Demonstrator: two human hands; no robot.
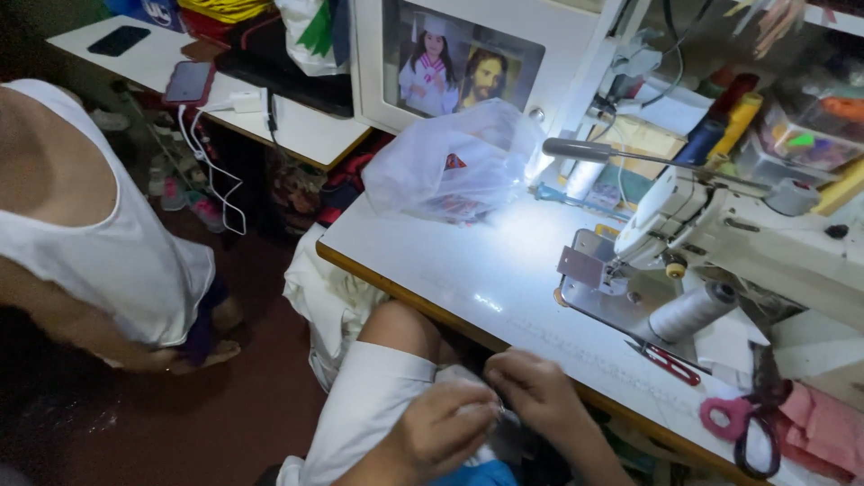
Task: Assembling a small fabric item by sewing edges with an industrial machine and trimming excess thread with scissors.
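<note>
Head view is showing a white sewing table [468, 261] running from the centre toward the lower right of the frame, lit by a bright lamp. Sitting on it at right, a white sewing machine [711, 225] is taking up the upper right, with a spool of pale thread [693, 310] lying just in front of it. A crumpled clear plastic bag [450, 162] is resting at the table's far edge, upper centre. A person in a white sleeveless top [99, 243] is bending over at the left edge. Pink-handled scissors [747, 423] are lying at the lower right, and a small red-handled snipper [670, 363] is lying near the thread spool.

At lower centre, just below the table's front edge, both hands are meeting over the lap. Left hand [445, 432] is curling its fingers closed onto a small piece of white fabric [472, 382]. Right hand [535, 391] is pinching the same piece, fingers drawn together on it. Fabric is lying between the two hands, mostly hidden by them; its shape cannot be told.
</note>
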